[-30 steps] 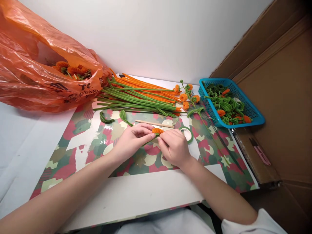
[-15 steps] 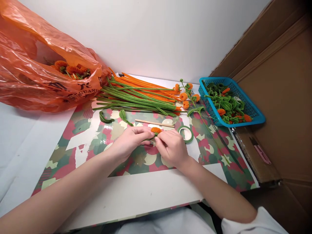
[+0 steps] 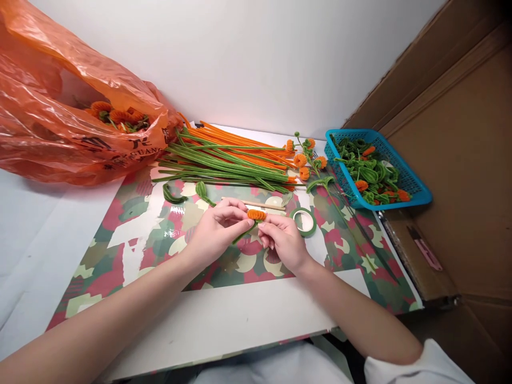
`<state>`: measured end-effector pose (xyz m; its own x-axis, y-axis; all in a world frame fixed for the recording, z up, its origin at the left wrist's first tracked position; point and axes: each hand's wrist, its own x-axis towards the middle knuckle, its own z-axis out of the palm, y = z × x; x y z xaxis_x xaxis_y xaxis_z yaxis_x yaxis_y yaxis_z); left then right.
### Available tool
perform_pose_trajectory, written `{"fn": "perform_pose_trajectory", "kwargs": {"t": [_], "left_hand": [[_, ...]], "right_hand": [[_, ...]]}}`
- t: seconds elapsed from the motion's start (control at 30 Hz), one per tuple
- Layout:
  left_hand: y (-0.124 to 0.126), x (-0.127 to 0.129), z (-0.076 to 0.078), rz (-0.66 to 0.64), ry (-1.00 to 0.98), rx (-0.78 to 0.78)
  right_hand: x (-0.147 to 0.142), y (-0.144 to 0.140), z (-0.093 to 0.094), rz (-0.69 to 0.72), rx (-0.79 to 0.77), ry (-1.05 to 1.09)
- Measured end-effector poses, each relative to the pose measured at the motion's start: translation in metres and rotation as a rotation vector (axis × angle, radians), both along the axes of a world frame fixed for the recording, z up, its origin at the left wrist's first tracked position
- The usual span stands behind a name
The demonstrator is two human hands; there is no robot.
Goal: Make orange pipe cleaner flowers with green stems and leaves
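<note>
Orange pipe-cleaner flower [image 3: 256, 214] is pinched between left hand [image 3: 216, 229] and right hand [image 3: 284, 242] just above the bench [image 3: 224, 314]; grip narrow, both. Green stem [image 3: 241, 235] axis slants down-left, head up-right. Tape roll [image 3: 303, 221] near.

Basket [image 3: 416, 189] right of stems [image 3: 224, 154]; bag [image 3: 60, 106] left.

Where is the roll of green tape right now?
The roll of green tape lies flat on the patterned mat, just right of the right hand and below the blue basket.
</note>
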<state>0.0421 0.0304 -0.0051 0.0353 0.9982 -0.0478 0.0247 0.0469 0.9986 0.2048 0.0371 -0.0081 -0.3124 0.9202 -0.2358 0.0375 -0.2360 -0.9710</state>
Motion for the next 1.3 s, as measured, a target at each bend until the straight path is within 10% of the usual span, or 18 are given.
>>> {"fn": "perform_pose_trajectory", "kwargs": {"t": [0.13,0.4,0.9,1.07,1.3], "left_hand": [[-0.002,0.003,0.000,0.039,0.044,0.009],[0.002,0.005,0.005,0.015,-0.017,-0.172],[0.002,-0.002,0.001,-0.115,-0.038,-0.073],[0.005,-0.002,-0.002,-0.043,-0.161,-0.241],[0.004,-0.001,-0.005,0.022,-0.267,-0.291]], "right_hand": [[0.000,0.000,0.000,0.006,0.096,-0.094],[0.003,0.001,0.002,-0.115,0.788,-0.380],[-0.001,0.006,-0.011,-0.086,0.320,-0.021],[0.003,0.004,-0.009,-0.199,0.572,-0.197],[0.001,-0.003,-0.006,0.003,0.788,-0.582]]}}
